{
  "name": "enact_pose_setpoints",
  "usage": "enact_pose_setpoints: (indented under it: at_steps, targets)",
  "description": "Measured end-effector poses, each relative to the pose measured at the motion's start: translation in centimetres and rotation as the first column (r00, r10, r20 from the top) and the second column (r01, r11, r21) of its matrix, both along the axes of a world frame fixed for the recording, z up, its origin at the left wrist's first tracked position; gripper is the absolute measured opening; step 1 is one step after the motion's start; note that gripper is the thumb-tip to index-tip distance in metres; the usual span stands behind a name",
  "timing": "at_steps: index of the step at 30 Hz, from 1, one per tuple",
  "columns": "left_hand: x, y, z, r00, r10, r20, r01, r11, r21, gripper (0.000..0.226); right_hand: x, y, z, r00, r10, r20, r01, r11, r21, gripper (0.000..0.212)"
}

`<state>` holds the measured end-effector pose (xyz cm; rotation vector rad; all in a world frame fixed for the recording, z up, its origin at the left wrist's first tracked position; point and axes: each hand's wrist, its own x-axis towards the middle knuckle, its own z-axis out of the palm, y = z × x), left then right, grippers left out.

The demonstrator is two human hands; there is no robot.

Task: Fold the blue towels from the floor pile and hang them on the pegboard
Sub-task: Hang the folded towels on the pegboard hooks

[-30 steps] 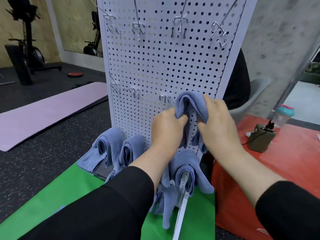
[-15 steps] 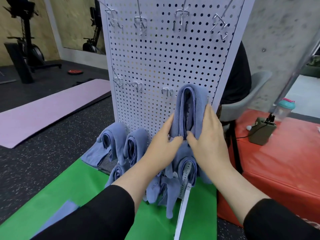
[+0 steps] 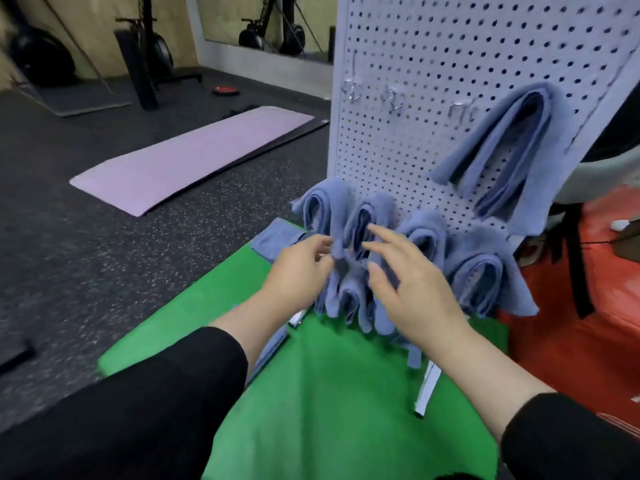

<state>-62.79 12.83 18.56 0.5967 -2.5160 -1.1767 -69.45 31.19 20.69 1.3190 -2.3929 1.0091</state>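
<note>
A folded blue towel point(image 3: 512, 150) hangs draped over a hook on the white pegboard point(image 3: 433, 46), its two ends spread apart. Below it, a row of folded blue towels point(image 3: 408, 251) hangs along the board's lower edge, looped ends facing outward.

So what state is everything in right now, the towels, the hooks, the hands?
Upper folded blue towel: draped over a peg on the white perforated pegboard.
Lower row of blue towels: hanging, folded.
Bare metal hooks: empty.
Left hand: open, holding nothing.
Right hand: open, fingers spread.
Flat blue towel: lying on the green mat.
</note>
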Motion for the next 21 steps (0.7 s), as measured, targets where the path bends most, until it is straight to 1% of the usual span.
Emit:
enact_pose_setpoints:
  at_steps: [2, 4, 5, 6, 8, 10, 13, 16, 18, 21]
  targets:
    - [4.1, -4.7, -2.9, 0.986, 0.109, 0.127, -0.100, 0.992, -0.077, 0.035, 1.6, -2.9, -2.8, 0.997, 0.046, 0.069, -0.054, 0.991, 0.126, 0.034]
    - [8.3, -9.2, -5.7, 0.944, 0.211, 0.254, -0.176, 0.972, -0.155, 0.032, 3.2, -6.1, -6.1, 0.987, 0.078, 0.139, -0.110, 0.965, 0.238, 0.036]
    - [10.3, -11.0, -7.2, 0.915, 0.237, 0.326, -0.184, 0.965, -0.185, 0.031, 4.0, -7.7, -7.9, 0.980, 0.091, 0.178, -0.141, 0.947, 0.290, 0.037]
    - [12.0, -12.5, -8.7, 0.885, 0.237, 0.401, -0.164, 0.964, -0.208, 0.030, 4.8, -9.2, -9.8, 0.972, 0.107, 0.211, -0.176, 0.924, 0.340, 0.039]
    - [14.7, -14.6, -11.4, 0.818, 0.186, 0.545, -0.072, 0.972, -0.223, 0.029, 6.2, -11.9, -13.5, 0.957, 0.132, 0.258, -0.238, 0.867, 0.437, 0.043]
    - [16.2, -16.0, -13.7, 0.752, 0.117, 0.648, 0.030, 0.977, -0.211, 0.029, 7.3, -14.1, -17.0, 0.940, 0.140, 0.310, -0.289, 0.809, 0.512, 0.047]
    - [17.4, -18.0, -16.6, 0.702, 0.063, 0.710, 0.135, 0.966, -0.219, 0.028, 8.2, -16.8, -21.6, 0.928, 0.137, 0.346, -0.331, 0.731, 0.596, 0.052]
    - [18.1, -20.0, -20.4, 0.678, 0.056, 0.733, 0.164, 0.960, -0.226, 0.027, 8.6, -19.6, -25.3, 0.919, 0.126, 0.373, -0.360, 0.650, 0.669, 0.057]
    - [17.9, -20.8, -22.6, 0.682, 0.069, 0.728, 0.143, 0.964, -0.225, 0.028, 8.6, -20.9, -27.2, 0.918, 0.125, 0.375, -0.372, 0.599, 0.710, 0.057]
    - [17.1, -21.9, -25.3, 0.719, 0.147, 0.680, 0.025, 0.971, -0.237, 0.031, 8.6, -22.3, -29.6, 0.925, 0.146, 0.350, -0.371, 0.540, 0.756, 0.056]
